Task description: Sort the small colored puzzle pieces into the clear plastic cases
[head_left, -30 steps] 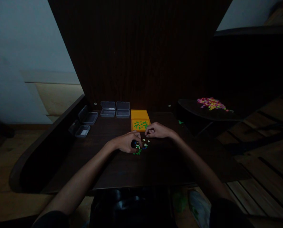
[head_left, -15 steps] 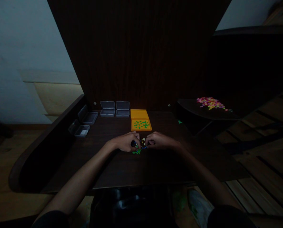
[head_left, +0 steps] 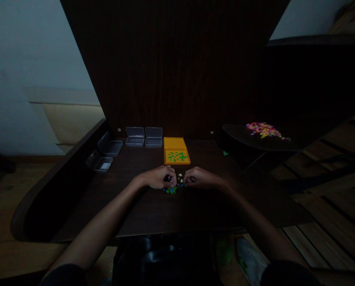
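On the dark table, small green and blue pieces [head_left: 171,190] lie in a loose pile below my left hand [head_left: 163,177]. That hand is curled, its thumb and fingers closed at the pile's upper edge. A few white, yellow and blue pieces [head_left: 181,180] are scattered between my two hands. My right hand [head_left: 198,177] is bent beside them, fingertips drawn together. Whatever either hand pinches is too small and dark to make out. Just beyond the hands stands an opened yellow box [head_left: 177,162], with many small green pieces in its tray.
Two opened clear plastic boxes [head_left: 134,141] stand at the back, left of the yellow box. Further left, two more clear boxes [head_left: 113,148] sit by the raised side panel. A heap of pink and yellow pieces [head_left: 263,129] lies on the corner shelf at right.
Both hands have shifted only slightly, fingers still closed. More blue shows in the pile under my left hand, and the pieces between the hands are a little more exposed.
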`<act>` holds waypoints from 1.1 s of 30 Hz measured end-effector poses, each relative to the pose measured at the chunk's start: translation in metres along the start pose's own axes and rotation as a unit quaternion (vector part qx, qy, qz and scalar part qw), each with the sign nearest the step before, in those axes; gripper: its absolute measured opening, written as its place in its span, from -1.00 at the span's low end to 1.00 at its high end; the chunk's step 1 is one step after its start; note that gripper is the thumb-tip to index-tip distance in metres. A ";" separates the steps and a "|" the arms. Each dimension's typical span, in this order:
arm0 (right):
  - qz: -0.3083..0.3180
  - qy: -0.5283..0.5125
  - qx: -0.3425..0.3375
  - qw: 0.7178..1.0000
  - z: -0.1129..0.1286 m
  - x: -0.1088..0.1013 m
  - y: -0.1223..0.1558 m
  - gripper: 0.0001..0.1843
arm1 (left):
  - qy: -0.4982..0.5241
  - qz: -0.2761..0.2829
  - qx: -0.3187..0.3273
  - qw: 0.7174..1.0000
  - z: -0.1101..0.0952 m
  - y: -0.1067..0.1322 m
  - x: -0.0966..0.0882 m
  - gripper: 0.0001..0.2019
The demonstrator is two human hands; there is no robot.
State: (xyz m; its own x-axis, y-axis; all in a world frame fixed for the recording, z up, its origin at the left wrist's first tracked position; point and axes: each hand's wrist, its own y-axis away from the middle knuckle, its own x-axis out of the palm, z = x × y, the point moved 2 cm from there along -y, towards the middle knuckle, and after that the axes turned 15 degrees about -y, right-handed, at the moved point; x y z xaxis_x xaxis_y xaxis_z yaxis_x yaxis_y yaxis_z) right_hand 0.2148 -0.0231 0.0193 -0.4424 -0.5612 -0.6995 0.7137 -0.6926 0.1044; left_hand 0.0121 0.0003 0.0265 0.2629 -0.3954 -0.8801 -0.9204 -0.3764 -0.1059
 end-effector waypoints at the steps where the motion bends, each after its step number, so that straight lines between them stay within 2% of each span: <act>1: -0.005 -0.008 -0.006 1.000 0.000 0.000 0.001 -0.84 | 0.009 -0.006 -0.011 1.000 0.001 0.000 -0.001 -0.94; 5: -0.042 -0.054 -0.023 0.997 0.000 -0.005 0.003 -0.79 | 0.043 -0.038 -0.092 0.994 0.010 0.001 -0.003 -0.89; 10: -0.110 -0.092 0.013 0.990 -0.006 -0.021 0.001 -0.73 | 0.059 -0.148 -0.151 0.976 0.026 0.000 -0.002 -0.86; 15: -0.199 -0.013 0.014 0.980 -0.018 -0.042 -0.011 -0.79 | 0.044 -0.208 -0.182 0.960 0.034 -0.001 0.000 -0.87; 18: -0.227 0.036 0.039 0.973 -0.030 -0.049 -0.022 -0.80 | 0.026 -0.245 -0.200 0.948 0.036 0.000 0.000 -0.87; 24: -0.213 0.100 0.087 0.968 -0.040 -0.054 -0.036 -0.80 | -0.001 -0.281 -0.211 0.936 0.039 0.000 0.001 -0.82; 28: -0.187 0.144 0.134 0.962 -0.038 -0.055 -0.040 -0.79 | 0.000 -0.294 -0.205 0.933 0.042 0.001 0.002 -0.80; 33: -0.171 0.164 0.158 0.959 -0.031 -0.058 -0.044 -0.77 | 0.005 -0.295 -0.196 0.935 0.045 0.000 0.004 -0.80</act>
State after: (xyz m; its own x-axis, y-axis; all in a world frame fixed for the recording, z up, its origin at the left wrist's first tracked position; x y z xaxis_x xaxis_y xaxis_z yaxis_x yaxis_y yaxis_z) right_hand 0.2261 0.0535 0.0336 -0.3902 -0.1402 -0.9100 0.3346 -0.9424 0.0017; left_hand 0.0000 0.0360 0.0024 0.6958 -0.0285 -0.7176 -0.4380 -0.8087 -0.3926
